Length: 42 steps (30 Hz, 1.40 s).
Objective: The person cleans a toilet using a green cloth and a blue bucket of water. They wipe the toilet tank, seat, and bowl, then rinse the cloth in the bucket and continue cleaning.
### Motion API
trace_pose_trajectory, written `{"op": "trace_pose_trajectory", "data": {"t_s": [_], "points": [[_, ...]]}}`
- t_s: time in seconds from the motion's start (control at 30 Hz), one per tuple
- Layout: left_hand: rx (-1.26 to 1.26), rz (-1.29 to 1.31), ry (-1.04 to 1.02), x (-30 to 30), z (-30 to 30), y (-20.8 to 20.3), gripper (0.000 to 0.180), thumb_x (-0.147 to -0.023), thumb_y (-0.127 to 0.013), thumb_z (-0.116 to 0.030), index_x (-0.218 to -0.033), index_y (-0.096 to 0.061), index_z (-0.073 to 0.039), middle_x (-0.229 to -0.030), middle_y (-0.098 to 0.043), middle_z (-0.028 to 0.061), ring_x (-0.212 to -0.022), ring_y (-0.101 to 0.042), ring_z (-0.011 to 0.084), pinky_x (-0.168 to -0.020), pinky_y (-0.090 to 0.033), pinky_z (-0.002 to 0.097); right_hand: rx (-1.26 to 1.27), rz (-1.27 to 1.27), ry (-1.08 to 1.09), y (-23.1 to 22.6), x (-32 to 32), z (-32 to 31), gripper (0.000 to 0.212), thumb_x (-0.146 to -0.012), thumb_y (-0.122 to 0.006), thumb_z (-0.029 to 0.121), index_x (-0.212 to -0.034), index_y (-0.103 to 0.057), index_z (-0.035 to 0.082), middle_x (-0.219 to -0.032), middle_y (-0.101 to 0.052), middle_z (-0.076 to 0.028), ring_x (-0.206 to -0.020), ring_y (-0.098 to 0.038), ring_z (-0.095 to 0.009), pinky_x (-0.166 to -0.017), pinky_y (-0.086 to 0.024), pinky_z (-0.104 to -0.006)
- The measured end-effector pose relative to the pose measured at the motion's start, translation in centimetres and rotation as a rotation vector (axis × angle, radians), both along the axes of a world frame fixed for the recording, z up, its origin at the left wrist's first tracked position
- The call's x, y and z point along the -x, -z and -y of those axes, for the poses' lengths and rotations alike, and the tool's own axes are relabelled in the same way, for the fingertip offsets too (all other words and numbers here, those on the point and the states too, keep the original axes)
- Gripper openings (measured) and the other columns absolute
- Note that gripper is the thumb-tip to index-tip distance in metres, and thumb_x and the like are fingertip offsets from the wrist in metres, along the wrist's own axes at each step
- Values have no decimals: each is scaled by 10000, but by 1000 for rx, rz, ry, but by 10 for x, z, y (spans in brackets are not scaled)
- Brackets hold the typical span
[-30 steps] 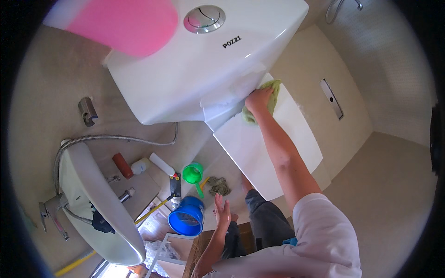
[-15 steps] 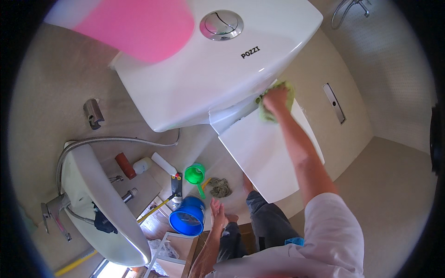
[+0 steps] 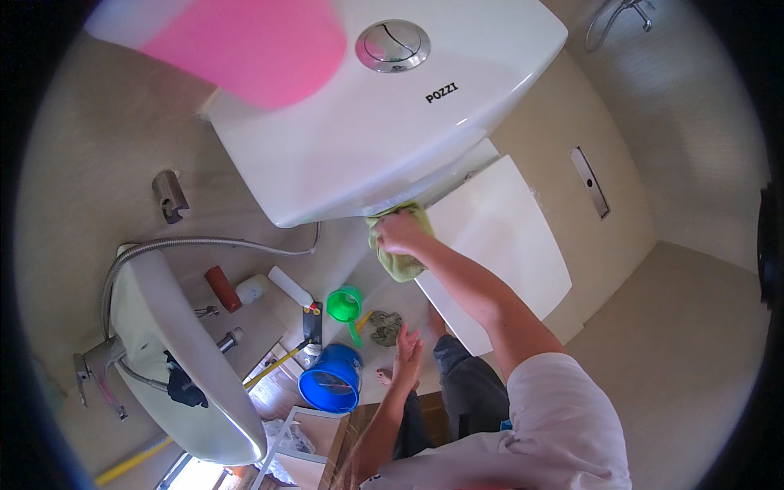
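My right hand [image 3: 400, 231] is closed on a green cloth [image 3: 398, 267], pressing it to the left end of the ledge behind the toilet lid [image 3: 500, 245]. The lid is down, and above the ledge stands the white toilet tank [image 3: 343, 155] with its round chrome flush button [image 3: 393, 46]. Bent in front of my body, my left hand [image 3: 407, 357] holds nothing; its fingers are apart. A dark grey rag [image 3: 385, 328] lies on the floor near it.
A pink container [image 3: 261, 49] rests on the tank. Left are a white sink [image 3: 184, 367] with a flexible hose [image 3: 188, 244], a blue bucket [image 3: 331, 380], a green dipper [image 3: 344, 304] and several bottles. A floor drain [image 3: 589, 183] lies right.
My right hand has moved the green cloth leftward along the ledge, from the lid's far right to its left end. My left hand has risen slightly and shifted right.
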<state>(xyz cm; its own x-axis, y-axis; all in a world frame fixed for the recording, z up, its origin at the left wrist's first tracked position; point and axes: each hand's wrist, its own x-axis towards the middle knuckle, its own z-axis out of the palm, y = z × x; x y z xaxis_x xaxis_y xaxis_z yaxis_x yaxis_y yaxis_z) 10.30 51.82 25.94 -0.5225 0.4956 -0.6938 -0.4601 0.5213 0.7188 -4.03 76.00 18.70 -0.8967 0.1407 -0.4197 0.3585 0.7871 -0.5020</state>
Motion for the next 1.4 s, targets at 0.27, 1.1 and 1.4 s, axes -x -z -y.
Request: {"op": "trace_pose_trajectory", "data": {"t_s": [0.27, 1.1, 1.4], "points": [[312, 3, -54, 0, 90, 27, 576, -864, -502, -235, -1322, -177, -102, -1146, -469, 168, -994, -477, 205, -866, -363, 312, -259, 78, 283, -15, -9, -21, 312, -718, -528, 355, -816, -632, 78, -828, -613, -115, -790, -580, -257, -715, -400, -401], [171, 53, 71, -1, 50, 18, 531, -856, -518, -189, -1289, -235, -69, -1018, -524, 129, -928, -495, 156, -827, -399, 290, -155, -151, -41, -3, -60, -129, 339, -704, -558, 374, -880, -591, 86, -826, -592, -136, -862, -538, -317, -800, -365, -450], [355, 30, 86, 1, 100, 28, 511, -864, -504, -195, -1283, -241, -64, -1066, -498, 135, -929, -497, 161, -837, -391, 281, -284, 162, 399, -3, -82, -231, 354, -746, -537, 356, -923, -590, 54, -952, -582, -150, -914, -542, -293, -812, -417, -385]]}}
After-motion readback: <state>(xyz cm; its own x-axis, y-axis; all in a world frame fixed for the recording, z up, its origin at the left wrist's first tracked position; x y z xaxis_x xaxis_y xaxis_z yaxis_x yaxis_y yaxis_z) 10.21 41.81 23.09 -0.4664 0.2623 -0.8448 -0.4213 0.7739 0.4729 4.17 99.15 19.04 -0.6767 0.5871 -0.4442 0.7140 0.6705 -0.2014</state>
